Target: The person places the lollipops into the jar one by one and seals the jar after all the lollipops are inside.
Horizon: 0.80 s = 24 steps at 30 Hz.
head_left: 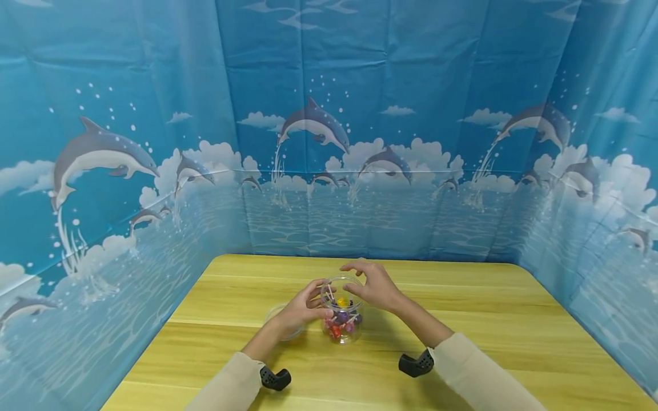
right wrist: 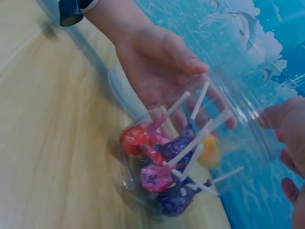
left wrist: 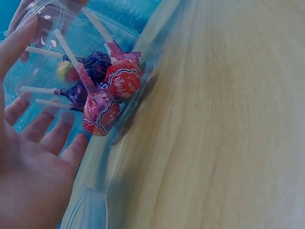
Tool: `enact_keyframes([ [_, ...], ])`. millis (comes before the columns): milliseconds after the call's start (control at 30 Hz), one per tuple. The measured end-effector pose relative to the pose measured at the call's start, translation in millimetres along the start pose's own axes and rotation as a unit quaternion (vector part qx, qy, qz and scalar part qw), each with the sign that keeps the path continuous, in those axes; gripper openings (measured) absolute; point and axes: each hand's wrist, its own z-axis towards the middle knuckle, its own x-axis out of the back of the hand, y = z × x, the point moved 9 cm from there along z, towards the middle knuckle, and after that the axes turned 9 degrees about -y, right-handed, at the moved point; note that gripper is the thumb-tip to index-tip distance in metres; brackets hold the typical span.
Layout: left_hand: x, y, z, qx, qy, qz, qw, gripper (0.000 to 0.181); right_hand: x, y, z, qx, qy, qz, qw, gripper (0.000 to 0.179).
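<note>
A clear plastic jar stands uncapped on the table, with several wrapped lollipops inside, red, pink and dark purple, their white sticks pointing up. My left hand holds the jar from the left, thumb on the near side and fingers around the far side. Over the mouth, my right hand has thumb and fingers spread apart at the rim, with nothing seen between them. A yellow lollipop shows blurred inside the jar, above the others, in the right wrist view.
Left of the jar, partly behind my left wrist, a clear round lid lies on the wood-grain table. A blue dolphin-print curtain encloses the table's back and sides. Each sleeve cuff has a black device on it.
</note>
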Motion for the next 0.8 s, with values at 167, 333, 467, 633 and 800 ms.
enact_keyframes([
  [167, -1.6, 2.3, 0.7, -0.005, -0.006, -0.003, 1.0, 0.075, -4.1, 5.4, -6.7, -0.006, 0.004, 0.074, 0.9972, 0.05],
  [333, -2.5, 6.2, 2.0, -0.009, -0.007, 0.004, 0.9999, 0.077, -10.0, 13.4, -14.5, -0.013, -0.008, 0.171, 0.9851, 0.056],
  [467, -3.0, 5.7, 1.3, -0.005, -0.009, 0.008, 0.9999, 0.08, -16.7, 20.3, -20.9, -0.024, -0.026, 0.233, 0.972, 0.066],
  [633, -4.0, 6.6, -1.2, -0.001, -0.005, 0.005, 1.0, 0.078, -27.3, 26.6, -28.2, -0.033, -0.044, 0.285, 0.9569, 0.082],
  [800, -3.9, 7.6, -2.1, 0.002, -0.003, 0.005, 1.0, 0.076, -33.4, 30.4, -31.8, -0.03, -0.041, 0.31, 0.9495, 0.096],
])
